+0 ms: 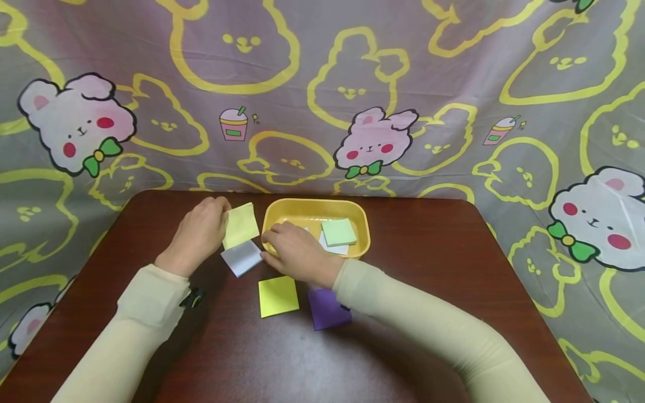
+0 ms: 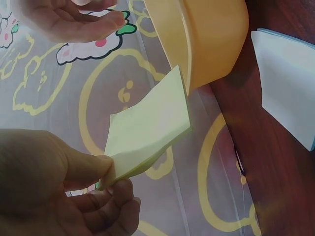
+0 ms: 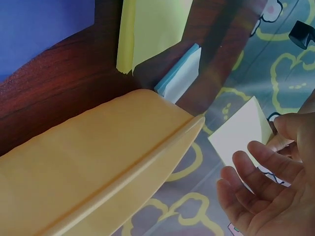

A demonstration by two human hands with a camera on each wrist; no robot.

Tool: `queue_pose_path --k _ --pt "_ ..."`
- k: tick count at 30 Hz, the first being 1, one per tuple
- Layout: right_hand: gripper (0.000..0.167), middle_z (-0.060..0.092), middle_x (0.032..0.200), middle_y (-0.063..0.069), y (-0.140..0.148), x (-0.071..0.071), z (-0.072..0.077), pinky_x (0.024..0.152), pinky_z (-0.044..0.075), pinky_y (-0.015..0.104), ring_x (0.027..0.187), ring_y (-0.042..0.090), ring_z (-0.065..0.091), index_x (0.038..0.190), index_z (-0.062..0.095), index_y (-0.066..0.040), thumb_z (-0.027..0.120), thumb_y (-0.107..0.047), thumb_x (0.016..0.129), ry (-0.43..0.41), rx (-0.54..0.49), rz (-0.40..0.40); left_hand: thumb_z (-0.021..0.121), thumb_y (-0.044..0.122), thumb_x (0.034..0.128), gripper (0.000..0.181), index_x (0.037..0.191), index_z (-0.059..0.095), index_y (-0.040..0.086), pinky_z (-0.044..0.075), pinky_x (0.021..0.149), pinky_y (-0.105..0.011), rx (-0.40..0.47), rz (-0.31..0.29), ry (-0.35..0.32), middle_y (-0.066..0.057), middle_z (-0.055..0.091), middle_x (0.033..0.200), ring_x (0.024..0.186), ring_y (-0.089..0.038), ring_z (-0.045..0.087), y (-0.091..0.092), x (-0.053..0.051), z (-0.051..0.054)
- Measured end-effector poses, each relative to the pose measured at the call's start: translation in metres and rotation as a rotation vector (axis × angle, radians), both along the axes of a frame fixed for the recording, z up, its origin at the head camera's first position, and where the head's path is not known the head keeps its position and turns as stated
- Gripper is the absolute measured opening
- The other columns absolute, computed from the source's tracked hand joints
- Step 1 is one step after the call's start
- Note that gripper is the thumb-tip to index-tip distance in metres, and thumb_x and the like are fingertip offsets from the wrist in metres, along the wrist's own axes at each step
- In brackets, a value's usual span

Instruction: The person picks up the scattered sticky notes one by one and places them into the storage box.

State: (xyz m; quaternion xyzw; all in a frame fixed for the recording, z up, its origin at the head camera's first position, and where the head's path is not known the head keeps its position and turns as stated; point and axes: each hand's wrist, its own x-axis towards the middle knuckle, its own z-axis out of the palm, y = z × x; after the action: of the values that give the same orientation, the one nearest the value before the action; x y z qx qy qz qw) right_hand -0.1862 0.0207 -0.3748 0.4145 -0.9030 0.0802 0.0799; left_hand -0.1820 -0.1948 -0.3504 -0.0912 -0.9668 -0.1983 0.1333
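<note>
My left hand (image 1: 199,232) pinches a pale yellow pad of sticky notes (image 1: 241,225) by one edge, thumb on one face and fingers on the other. In the left wrist view the pad (image 2: 150,128) stands out from the fingertips, its sheets bending slightly. Over the left end of the yellow plastic tray (image 1: 360,224) hovers my right hand (image 1: 297,252). Its fingers (image 3: 266,184) are loosely bent with nothing between them, as the right wrist view shows. A pale blue-white pad (image 1: 242,258) lies on the table just below the pale yellow one.
Inside the tray lie a light green pad (image 1: 339,232) and a white one (image 1: 333,246) partly beneath it. Nearer me, a bright yellow pad (image 1: 279,296) and a purple pad (image 1: 327,309) rest on the brown table (image 1: 428,268). A patterned curtain (image 1: 292,123) hangs behind.
</note>
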Motion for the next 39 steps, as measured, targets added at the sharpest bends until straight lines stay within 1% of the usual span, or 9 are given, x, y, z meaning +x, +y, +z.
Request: queue_pose_path --k 10,16,21,27,34,39 --pt "0.029 0.067 0.104 0.003 0.004 -0.003 0.0 0.084 0.054 0.035 0.095 0.023 0.065 0.113 0.07 -0.009 0.063 -0.034 0.1 -0.011 0.001 -0.003 0.05 0.003 0.1001 0.015 0.103 0.063 -0.004 0.049 0.073 -0.056 -0.003 -0.02 -0.001 -0.022 0.061 0.092 0.086 -0.04 0.061 0.004 -0.003 0.001" --pt "0.029 0.068 0.105 0.004 0.007 -0.006 0.001 0.084 0.054 0.035 0.095 0.023 0.065 0.115 0.07 -0.01 0.064 -0.034 0.099 -0.012 -0.01 -0.005 0.051 0.002 0.0994 0.012 0.1 0.062 -0.003 0.049 0.071 -0.055 -0.002 -0.031 0.002 -0.021 0.06 0.089 0.083 -0.038 0.06 0.008 -0.007 0.0" --pt "0.029 0.068 0.105 0.003 0.009 -0.008 0.002 0.084 0.054 0.034 0.096 0.022 0.066 0.114 0.069 -0.01 0.064 -0.034 0.099 -0.013 -0.008 -0.02 0.053 0.002 0.0995 0.01 0.098 0.061 -0.003 0.048 0.07 -0.054 -0.001 -0.036 0.005 -0.021 0.059 0.089 0.082 -0.038 0.06 0.012 -0.008 0.001" --pt "0.029 0.069 0.107 0.004 0.012 -0.007 0.005 0.085 0.054 0.035 0.097 0.023 0.066 0.116 0.069 -0.01 0.064 -0.033 0.099 -0.029 0.0 -0.04 0.052 0.002 0.0996 0.01 0.099 0.061 -0.003 0.048 0.072 -0.055 0.003 -0.045 0.003 -0.021 0.06 0.09 0.084 -0.039 0.061 0.015 -0.009 0.001" --pt "0.027 0.069 0.106 0.004 0.017 -0.009 0.002 0.083 0.054 0.036 0.097 0.024 0.065 0.113 0.069 -0.009 0.065 -0.032 0.098 -0.031 -0.008 -0.051 0.053 0.004 0.1006 0.009 0.101 0.06 -0.002 0.048 0.071 -0.054 0.01 -0.054 -0.022 -0.02 0.06 0.091 0.083 -0.037 0.06 0.019 -0.012 0.0" --pt "0.027 0.069 0.104 0.004 0.021 -0.012 0.002 0.081 0.055 0.035 0.094 0.023 0.065 0.111 0.069 -0.01 0.065 -0.034 0.099 -0.023 -0.003 -0.053 0.052 0.006 0.1016 0.011 0.102 0.061 -0.002 0.049 0.071 -0.053 0.007 -0.058 -0.027 -0.02 0.06 0.092 0.083 -0.035 0.059 0.021 -0.013 0.0"
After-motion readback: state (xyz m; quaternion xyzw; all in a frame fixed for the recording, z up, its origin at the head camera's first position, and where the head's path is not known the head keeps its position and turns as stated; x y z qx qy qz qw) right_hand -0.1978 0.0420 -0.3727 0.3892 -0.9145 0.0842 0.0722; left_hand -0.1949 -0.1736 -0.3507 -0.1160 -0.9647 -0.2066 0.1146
